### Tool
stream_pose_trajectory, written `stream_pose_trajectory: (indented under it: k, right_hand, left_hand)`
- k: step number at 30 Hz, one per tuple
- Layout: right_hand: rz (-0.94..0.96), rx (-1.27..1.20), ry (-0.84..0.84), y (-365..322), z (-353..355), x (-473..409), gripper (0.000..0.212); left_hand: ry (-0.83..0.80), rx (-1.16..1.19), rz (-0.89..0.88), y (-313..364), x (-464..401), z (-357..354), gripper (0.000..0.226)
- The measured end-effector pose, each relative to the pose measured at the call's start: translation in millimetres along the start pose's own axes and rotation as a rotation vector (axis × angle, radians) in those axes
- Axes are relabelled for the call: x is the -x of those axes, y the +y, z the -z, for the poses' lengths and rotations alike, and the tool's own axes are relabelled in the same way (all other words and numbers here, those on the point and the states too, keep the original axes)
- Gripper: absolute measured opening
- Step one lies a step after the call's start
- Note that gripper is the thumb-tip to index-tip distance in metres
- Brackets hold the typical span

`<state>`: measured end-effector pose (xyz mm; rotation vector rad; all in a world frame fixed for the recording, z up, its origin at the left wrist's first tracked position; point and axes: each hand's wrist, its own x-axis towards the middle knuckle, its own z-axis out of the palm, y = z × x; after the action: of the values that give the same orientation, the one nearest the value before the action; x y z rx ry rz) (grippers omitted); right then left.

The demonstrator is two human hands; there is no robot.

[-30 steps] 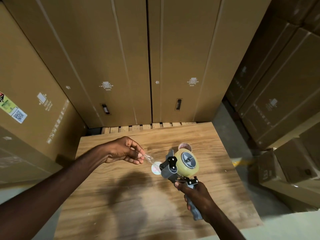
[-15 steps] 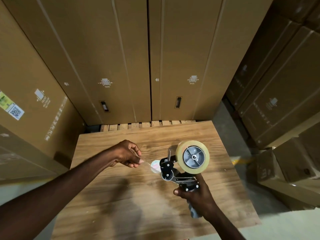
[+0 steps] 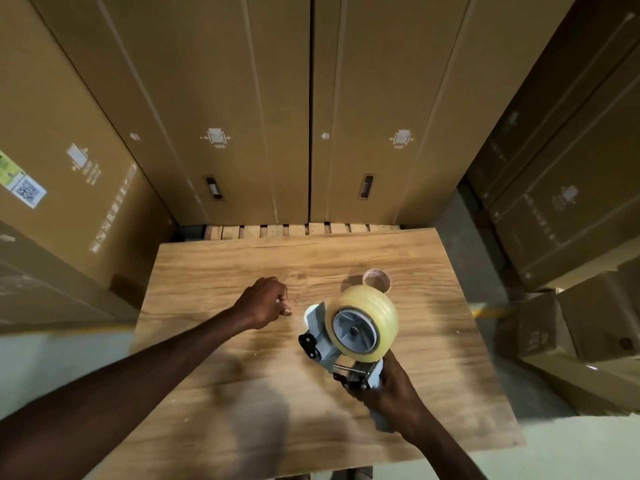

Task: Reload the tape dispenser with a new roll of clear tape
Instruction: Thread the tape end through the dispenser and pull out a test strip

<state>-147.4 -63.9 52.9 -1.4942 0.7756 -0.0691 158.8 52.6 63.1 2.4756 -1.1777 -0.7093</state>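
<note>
— While my right hand [image 3: 388, 393] grips the tape dispenser [image 3: 341, 344] by its handle, where's the clear tape roll [image 3: 375, 317]?
— Mounted on its hub, above the desk [image 3: 242, 393] near the right edge. My left hand [image 3: 265, 301] is clenched; whether it holds tape, I can't tell.

You are standing at a wooden table [image 3: 214, 393] with a pale grain top. Only an empty cardboard tape core [image 3: 376, 279] lies on it, near the table's far right corner.
</note>
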Motion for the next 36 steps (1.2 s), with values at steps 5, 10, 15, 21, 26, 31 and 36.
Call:
stream_pose_trajectory:
  k: [5, 10, 15, 21, 26, 31, 36]
  right_hand:
    - [-0.061, 0.031, -0.017, 18, -12, -20, 0.064]
    - [-0.139, -0.006, 0.041, 37, -32, -54, 0.059]
    - [-0.172, -0.021, 0.052, 59, -39, -82, 0.057]
    - [-0.143, 0.081, 0.046, 74, -34, -79, 0.055]
    - [-0.089, 0.188, 0.083, 79, -36, -74, 0.05]
    - [0.002, 0.278, 0.069, 87, -34, -73, 0.051]
    - [0.031, 0.327, 0.047, 91, -33, -72, 0.051]
  left_hand:
    - [0.063, -0.058, -0.035, -28, -10, -45, 0.032]
    - [0.306, 0.057, -0.138, -50, -24, -96, 0.009]
    - [0.238, -0.048, 0.0, -83, -48, -155, 0.042]
    - [0.072, -0.187, 0.087, -96, -60, -150, 0.117]
    - [0.049, -0.349, 0.061, -106, -57, -159, 0.09]
    - [0.097, -0.407, -0.001, -110, -54, -161, 0.086]
    - [0.115, -0.413, -0.012, -110, -53, -164, 0.083]
